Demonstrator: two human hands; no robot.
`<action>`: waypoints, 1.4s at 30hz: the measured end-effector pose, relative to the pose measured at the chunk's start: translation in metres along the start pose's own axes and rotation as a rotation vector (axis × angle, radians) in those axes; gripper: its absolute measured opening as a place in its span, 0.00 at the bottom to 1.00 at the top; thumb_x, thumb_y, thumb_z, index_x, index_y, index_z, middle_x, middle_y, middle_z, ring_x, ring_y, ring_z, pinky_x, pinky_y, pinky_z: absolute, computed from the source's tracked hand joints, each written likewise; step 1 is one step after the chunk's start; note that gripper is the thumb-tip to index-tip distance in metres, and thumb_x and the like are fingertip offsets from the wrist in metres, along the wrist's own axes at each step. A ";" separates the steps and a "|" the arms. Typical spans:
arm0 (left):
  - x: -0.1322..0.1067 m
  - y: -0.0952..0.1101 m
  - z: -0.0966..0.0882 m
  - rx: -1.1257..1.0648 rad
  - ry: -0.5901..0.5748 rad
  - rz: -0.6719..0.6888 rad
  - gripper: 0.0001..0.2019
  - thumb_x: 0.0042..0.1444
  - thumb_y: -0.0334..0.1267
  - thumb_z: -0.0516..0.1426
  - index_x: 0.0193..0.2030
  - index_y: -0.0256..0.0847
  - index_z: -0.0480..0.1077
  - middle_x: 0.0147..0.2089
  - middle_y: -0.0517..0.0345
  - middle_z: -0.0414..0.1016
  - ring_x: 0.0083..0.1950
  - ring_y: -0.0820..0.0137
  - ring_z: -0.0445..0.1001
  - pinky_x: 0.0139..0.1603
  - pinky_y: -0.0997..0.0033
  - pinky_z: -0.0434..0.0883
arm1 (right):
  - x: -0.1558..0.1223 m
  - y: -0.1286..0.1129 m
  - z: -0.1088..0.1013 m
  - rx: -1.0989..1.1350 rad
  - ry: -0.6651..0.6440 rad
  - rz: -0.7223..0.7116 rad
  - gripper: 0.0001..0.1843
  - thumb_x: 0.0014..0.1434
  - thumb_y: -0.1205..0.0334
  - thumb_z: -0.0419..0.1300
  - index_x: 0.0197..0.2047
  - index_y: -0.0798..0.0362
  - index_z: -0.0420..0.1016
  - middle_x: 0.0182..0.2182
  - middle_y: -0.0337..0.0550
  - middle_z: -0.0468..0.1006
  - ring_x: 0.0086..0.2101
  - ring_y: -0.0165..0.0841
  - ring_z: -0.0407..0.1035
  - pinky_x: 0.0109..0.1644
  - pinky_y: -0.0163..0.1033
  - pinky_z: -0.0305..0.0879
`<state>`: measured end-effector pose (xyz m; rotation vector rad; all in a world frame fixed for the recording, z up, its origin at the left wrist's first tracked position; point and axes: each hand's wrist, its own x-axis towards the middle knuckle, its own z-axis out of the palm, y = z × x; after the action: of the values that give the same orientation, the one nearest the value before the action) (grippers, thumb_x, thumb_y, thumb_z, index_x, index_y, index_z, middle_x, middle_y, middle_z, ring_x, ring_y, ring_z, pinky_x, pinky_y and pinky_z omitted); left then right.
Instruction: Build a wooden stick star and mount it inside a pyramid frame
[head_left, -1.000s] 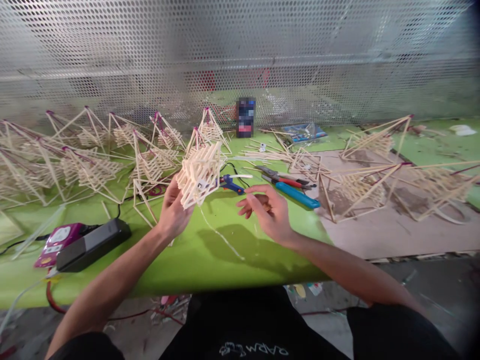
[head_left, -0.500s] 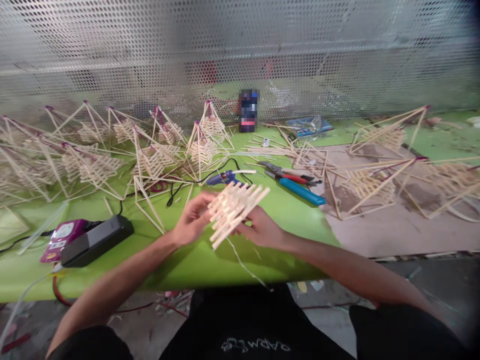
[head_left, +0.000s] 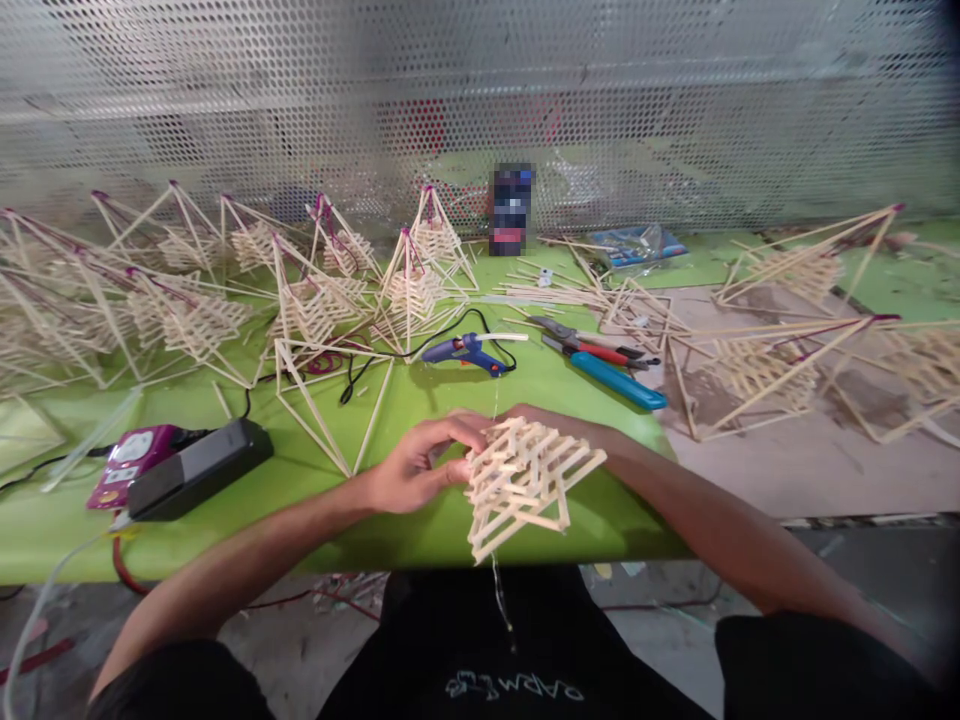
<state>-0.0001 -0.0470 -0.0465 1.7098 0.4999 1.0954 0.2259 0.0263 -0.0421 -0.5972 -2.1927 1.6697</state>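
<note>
Lattice (head_left: 525, 485) of pale sticks hangs tilted in the air over the near edge of a green table (head_left: 375, 545), close to the worker's black shirt (head_left: 420, 640). The left hand (head_left: 427, 465) pinches its left edge between thumb and fingers, a light grip that seems chosen to steady the piece without crushing its open slats. The right hand (head_left: 547, 418) sits behind it, largely hidden; whether its fingers grip or merely prop cannot be told. Below hangs a thin strand (head_left: 497, 585), its upper end out of sight.

Just beyond the hands, a glue gun (head_left: 450, 350) lies on its side, probably parked there to be within easy reach. To its right, red-handled cutters (head_left: 604, 352) and a blue-handled tool (head_left: 619, 382) lie bunched together, apparently to leave the near edge free for handwork. Loose sticks (head_left: 547, 292) spread behind them.

Stick frames (head_left: 319, 305) with purple-tied peaks crowd the left side; more stand at right on a dull board (head_left: 739, 480), which likely shields the green surface. At left, a purple power strip (head_left: 135, 460) rests against a black adapter (head_left: 202, 470), the cords trailing away.

A perforated metal screen (head_left: 300, 100) walls off the back, with reddish shapes blurred beyond it. Scraps litter the grey floor (head_left: 787, 580) below.
</note>
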 end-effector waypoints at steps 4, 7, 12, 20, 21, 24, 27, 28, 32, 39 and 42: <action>0.001 0.003 0.000 0.025 -0.006 -0.005 0.10 0.66 0.47 0.58 0.46 0.44 0.72 0.51 0.45 0.80 0.56 0.57 0.77 0.60 0.43 0.73 | -0.001 -0.001 -0.009 0.139 0.059 0.016 0.20 0.63 0.48 0.64 0.48 0.56 0.81 0.42 0.47 0.85 0.39 0.35 0.79 0.43 0.38 0.75; 0.003 0.005 0.001 0.041 -0.020 0.019 0.09 0.67 0.46 0.58 0.46 0.44 0.73 0.51 0.45 0.80 0.57 0.57 0.77 0.61 0.43 0.73 | 0.002 -0.003 -0.004 0.258 0.216 0.024 0.16 0.63 0.50 0.65 0.44 0.54 0.83 0.38 0.46 0.85 0.35 0.31 0.79 0.40 0.34 0.74; 0.004 0.007 0.001 0.053 -0.051 0.034 0.08 0.68 0.44 0.57 0.46 0.44 0.73 0.51 0.44 0.80 0.58 0.57 0.77 0.63 0.42 0.72 | 0.003 -0.008 0.002 0.277 0.327 0.020 0.12 0.58 0.53 0.70 0.38 0.54 0.85 0.32 0.44 0.85 0.33 0.31 0.78 0.39 0.35 0.73; 0.003 0.006 -0.003 0.036 0.081 -0.026 0.10 0.66 0.48 0.59 0.46 0.44 0.73 0.53 0.46 0.79 0.57 0.57 0.78 0.57 0.46 0.76 | 0.005 -0.004 0.005 0.278 0.702 -0.022 0.11 0.59 0.52 0.69 0.37 0.50 0.86 0.28 0.41 0.84 0.28 0.32 0.75 0.36 0.39 0.74; 0.003 0.006 -0.006 0.023 0.153 -0.037 0.11 0.66 0.49 0.59 0.45 0.44 0.72 0.51 0.47 0.80 0.55 0.58 0.79 0.55 0.48 0.77 | 0.006 -0.002 0.006 0.253 0.741 -0.041 0.11 0.59 0.52 0.69 0.37 0.49 0.86 0.27 0.40 0.83 0.27 0.32 0.75 0.34 0.39 0.73; 0.006 0.003 -0.016 0.024 0.406 -0.073 0.14 0.63 0.53 0.61 0.44 0.45 0.71 0.47 0.51 0.79 0.50 0.60 0.80 0.48 0.55 0.80 | 0.006 0.001 0.010 0.166 0.780 -0.093 0.10 0.61 0.52 0.67 0.37 0.48 0.86 0.25 0.39 0.81 0.26 0.31 0.73 0.33 0.38 0.73; 0.011 -0.003 -0.025 0.070 0.585 -0.090 0.14 0.61 0.52 0.62 0.46 0.47 0.71 0.48 0.54 0.79 0.50 0.61 0.80 0.50 0.57 0.79 | 0.003 0.000 0.017 0.022 0.747 -0.114 0.11 0.64 0.53 0.64 0.43 0.48 0.85 0.25 0.38 0.81 0.25 0.30 0.73 0.31 0.36 0.70; 0.012 -0.005 -0.027 0.071 0.614 -0.093 0.13 0.62 0.51 0.62 0.47 0.47 0.71 0.48 0.54 0.79 0.50 0.63 0.79 0.50 0.58 0.79 | 0.001 -0.001 0.020 -0.045 0.723 -0.117 0.12 0.65 0.53 0.63 0.44 0.49 0.85 0.25 0.38 0.81 0.25 0.30 0.72 0.29 0.36 0.69; 0.015 -0.011 -0.026 0.080 0.697 -0.091 0.11 0.62 0.45 0.62 0.48 0.45 0.72 0.47 0.55 0.78 0.44 0.68 0.79 0.40 0.68 0.78 | -0.004 -0.004 0.028 -0.222 0.625 -0.116 0.13 0.66 0.54 0.62 0.46 0.49 0.85 0.26 0.38 0.82 0.24 0.29 0.74 0.28 0.35 0.68; 0.015 -0.004 -0.021 0.250 0.670 -0.048 0.08 0.62 0.39 0.63 0.47 0.45 0.76 0.60 0.51 0.74 0.58 0.64 0.76 0.44 0.69 0.80 | -0.003 -0.008 0.030 -0.299 0.684 -0.089 0.13 0.67 0.53 0.61 0.45 0.49 0.85 0.26 0.39 0.81 0.25 0.29 0.72 0.29 0.35 0.65; 0.014 -0.004 -0.024 0.320 0.617 -0.027 0.08 0.62 0.38 0.63 0.48 0.46 0.76 0.61 0.51 0.71 0.58 0.63 0.76 0.41 0.68 0.81 | -0.001 -0.011 0.028 -0.289 0.651 -0.088 0.14 0.68 0.54 0.60 0.47 0.50 0.85 0.27 0.39 0.80 0.24 0.28 0.68 0.27 0.34 0.61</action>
<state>-0.0130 -0.0229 -0.0418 1.6000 1.1303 1.5920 0.2117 -0.0002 -0.0394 -0.9445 -1.9295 0.9283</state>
